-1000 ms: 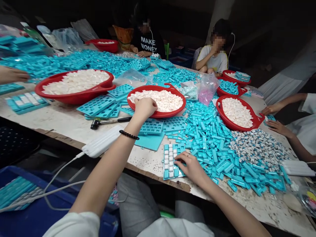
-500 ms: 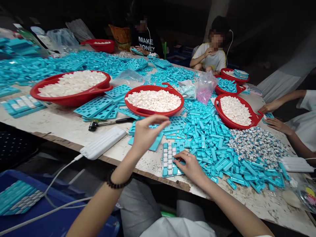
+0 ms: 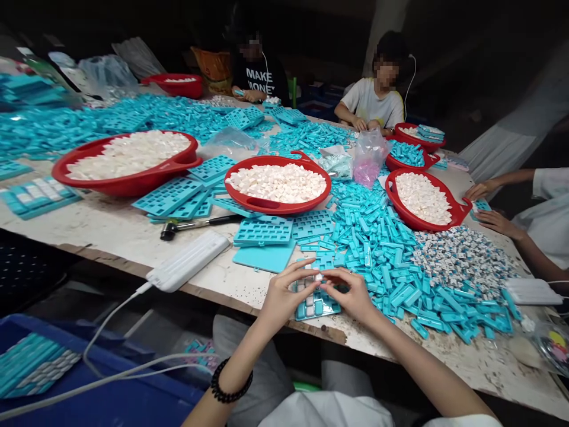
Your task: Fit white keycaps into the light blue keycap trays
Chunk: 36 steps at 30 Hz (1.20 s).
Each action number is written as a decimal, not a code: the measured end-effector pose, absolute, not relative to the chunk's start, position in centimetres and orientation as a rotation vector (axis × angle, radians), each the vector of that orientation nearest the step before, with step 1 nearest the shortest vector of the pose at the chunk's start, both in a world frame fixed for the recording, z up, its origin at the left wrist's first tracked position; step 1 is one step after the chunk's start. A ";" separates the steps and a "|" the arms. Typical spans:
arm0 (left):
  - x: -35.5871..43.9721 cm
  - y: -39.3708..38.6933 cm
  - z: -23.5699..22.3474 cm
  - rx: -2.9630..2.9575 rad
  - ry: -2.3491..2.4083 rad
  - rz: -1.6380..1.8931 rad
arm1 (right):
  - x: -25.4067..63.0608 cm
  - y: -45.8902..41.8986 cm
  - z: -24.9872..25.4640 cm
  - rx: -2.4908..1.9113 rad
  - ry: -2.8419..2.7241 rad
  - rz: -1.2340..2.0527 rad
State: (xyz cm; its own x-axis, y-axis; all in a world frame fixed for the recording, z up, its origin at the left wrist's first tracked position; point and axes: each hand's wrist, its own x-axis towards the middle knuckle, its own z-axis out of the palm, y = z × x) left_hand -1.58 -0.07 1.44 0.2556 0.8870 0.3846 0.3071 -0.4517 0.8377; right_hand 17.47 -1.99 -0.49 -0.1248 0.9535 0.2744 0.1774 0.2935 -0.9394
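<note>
- Left hand point(image 3: 282, 295) has come back to join the right hand point(image 3: 350, 295) above a teal plastic mould point(image 3: 317, 308).
- Fingers point(image 3: 306, 270) of both hands curve inward, tips almost meeting; whether they grip anything cannot be told.
- Mould sits just below both hands near the worktable's point(image 3: 231, 290) front edge, long axis pointing away from the person, its white keycaps point(image 3: 312, 277) partly hidden.

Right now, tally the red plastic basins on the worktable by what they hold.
Red basins holding only white pieces: 4
Red basin holding white pieces and turquoise trays: 1
Red basin holding turquoise pieces: 1
Total: 6
</note>
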 end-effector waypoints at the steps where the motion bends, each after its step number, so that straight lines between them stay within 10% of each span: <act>1: -1.7 -0.1 1.1 1.918 1.091 1.165 | 17.6 -1.9 -0.6 -1.081 -1.604 0.941; 36: -3.3 -2.8 -2.1 2.573 0.992 0.919 | 18.4 -2.5 -1.6 -1.042 -2.319 0.163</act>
